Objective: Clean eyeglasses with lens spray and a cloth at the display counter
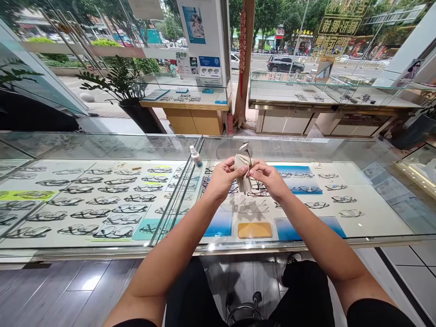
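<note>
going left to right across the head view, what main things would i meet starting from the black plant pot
Black plant pot → spray bottle → left hand → cloth → right hand → lit display case by the right edge

Shop interior, daylight through tall front windows (303, 34); street (327, 69), trees (267, 18), dark SUV (285, 64) outside. Grey plank-look floor (51, 290), glare patch (90, 277) lower left. Glass display counter (381, 218) runs full width. Behind it: wood-fronted glass case (194, 120) left of a brown post (250, 41), white-fronted one (284, 121) right. Potted plant (117, 84) beside the wood one. White pillar (220, 34) carries posters (195, 25).
</note>
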Tool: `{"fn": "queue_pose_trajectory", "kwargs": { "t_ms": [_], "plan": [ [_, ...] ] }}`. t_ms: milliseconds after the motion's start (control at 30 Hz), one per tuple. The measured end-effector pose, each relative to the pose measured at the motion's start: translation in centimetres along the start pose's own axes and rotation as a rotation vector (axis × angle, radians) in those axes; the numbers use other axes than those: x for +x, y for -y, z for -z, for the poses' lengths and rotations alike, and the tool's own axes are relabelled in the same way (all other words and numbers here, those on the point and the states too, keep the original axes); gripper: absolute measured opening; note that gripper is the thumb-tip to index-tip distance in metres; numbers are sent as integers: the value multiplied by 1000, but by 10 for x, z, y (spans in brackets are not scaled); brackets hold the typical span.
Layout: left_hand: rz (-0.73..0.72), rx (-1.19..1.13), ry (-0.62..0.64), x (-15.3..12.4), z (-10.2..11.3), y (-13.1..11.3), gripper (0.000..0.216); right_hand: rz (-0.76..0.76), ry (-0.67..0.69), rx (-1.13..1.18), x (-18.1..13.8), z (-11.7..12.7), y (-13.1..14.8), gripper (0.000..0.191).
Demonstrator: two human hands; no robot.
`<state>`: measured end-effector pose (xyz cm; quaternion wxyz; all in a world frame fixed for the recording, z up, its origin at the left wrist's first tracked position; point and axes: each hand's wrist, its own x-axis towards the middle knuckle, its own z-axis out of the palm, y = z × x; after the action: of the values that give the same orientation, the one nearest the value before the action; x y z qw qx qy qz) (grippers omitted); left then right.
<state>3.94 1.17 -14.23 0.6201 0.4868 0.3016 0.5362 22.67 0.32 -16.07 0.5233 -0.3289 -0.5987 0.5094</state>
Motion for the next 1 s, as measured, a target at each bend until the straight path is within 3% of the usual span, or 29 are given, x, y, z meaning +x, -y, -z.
{"fn": "queue_pose_trajectory", "kwargs": {
  "t_ms": [233, 400, 667, 1000],
  "plan": [
    [47, -3, 63, 1, 1, 1, 56, -37, -14, -7, -1, 1, -2, 48],
    [16, 38, 82, 1, 0, 0, 56, -47, 59, 30, -1, 2, -1, 48],
    [-40, 65, 38, -1, -4, 2, 57, 12, 153, -44, -2, 4, 1, 42],
    [-99, 71, -66, -2, -8, 10, 59, 102, 178, -248, -1, 3, -2, 49]
  ]
}}
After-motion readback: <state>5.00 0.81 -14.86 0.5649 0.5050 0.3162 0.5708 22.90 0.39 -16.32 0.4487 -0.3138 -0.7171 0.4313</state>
